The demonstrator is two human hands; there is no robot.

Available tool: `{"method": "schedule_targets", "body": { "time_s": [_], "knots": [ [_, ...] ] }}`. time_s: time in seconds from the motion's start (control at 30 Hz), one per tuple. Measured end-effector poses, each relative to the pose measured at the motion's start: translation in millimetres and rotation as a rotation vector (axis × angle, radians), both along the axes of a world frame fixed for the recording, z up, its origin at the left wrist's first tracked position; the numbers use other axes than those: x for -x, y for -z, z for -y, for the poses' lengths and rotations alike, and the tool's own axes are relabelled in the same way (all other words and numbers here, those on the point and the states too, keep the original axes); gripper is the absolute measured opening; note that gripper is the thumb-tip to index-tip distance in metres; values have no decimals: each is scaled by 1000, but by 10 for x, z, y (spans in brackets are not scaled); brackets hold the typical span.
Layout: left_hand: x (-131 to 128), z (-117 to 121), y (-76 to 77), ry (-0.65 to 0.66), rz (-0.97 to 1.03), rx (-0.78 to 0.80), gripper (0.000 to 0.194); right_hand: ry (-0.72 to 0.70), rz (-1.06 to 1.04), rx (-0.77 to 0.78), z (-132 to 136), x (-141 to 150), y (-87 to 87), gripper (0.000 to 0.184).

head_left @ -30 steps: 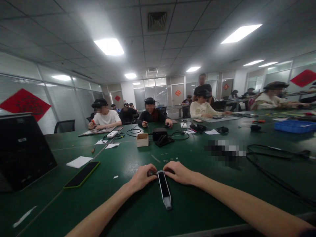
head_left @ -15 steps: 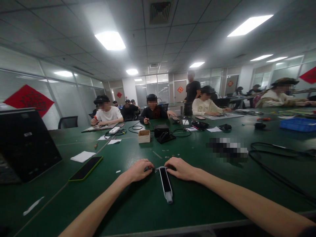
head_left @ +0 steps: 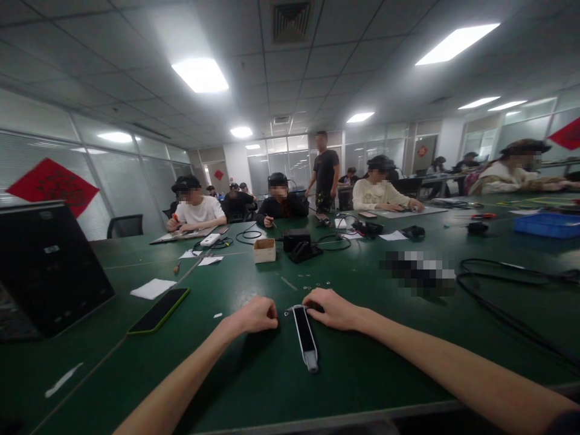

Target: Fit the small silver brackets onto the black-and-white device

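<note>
A long, narrow strip-shaped thing (head_left: 304, 335) lies on the green table in front of me, black in the middle with a white rim and a pale grey near end. Curled round its far right corner is my right hand (head_left: 333, 309), fingers closed against it. At its far left corner a small shiny metal-looking piece (head_left: 289, 312) sticks out. My left hand (head_left: 258, 314) rests on the table left of the strip, apart from it. Its fingers are closed, and whatever they may hold is hidden. Beyond the strip lie several tiny pale pieces (head_left: 317, 284).
To the left are a phone with a green edge (head_left: 158, 311), white paper (head_left: 153, 289) and a black computer case (head_left: 52, 266). Ahead stand a small cardboard box (head_left: 264, 251) and a black device (head_left: 296, 241). Black cables (head_left: 512, 314) lie right. People sit across the table.
My left hand has come away from the metal-looking piece, slightly left, and its fingers have curled in. My right hand stays at the strip. A standing person in the background has moved left.
</note>
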State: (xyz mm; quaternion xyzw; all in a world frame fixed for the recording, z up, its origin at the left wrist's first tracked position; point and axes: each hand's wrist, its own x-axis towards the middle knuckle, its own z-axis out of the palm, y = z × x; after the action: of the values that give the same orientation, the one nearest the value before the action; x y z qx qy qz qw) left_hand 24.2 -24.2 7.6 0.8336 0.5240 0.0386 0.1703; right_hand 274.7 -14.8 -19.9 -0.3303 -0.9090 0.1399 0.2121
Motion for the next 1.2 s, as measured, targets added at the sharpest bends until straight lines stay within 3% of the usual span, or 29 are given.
{"method": "schedule_targets", "body": {
  "time_s": [0.27, 0.47, 1.2],
  "knots": [
    [-45, -29, 111, 28, 96, -180, 20, 6, -1, 3, 28, 3, -30, 23],
    [-73, 10, 98, 85, 154, -150, 20, 10, 5, -5, 27, 7, -25, 24],
    [-167, -5, 274, 35, 271, -271, 20, -2, -25, -48, -25, 8, 45, 22]
  ]
}}
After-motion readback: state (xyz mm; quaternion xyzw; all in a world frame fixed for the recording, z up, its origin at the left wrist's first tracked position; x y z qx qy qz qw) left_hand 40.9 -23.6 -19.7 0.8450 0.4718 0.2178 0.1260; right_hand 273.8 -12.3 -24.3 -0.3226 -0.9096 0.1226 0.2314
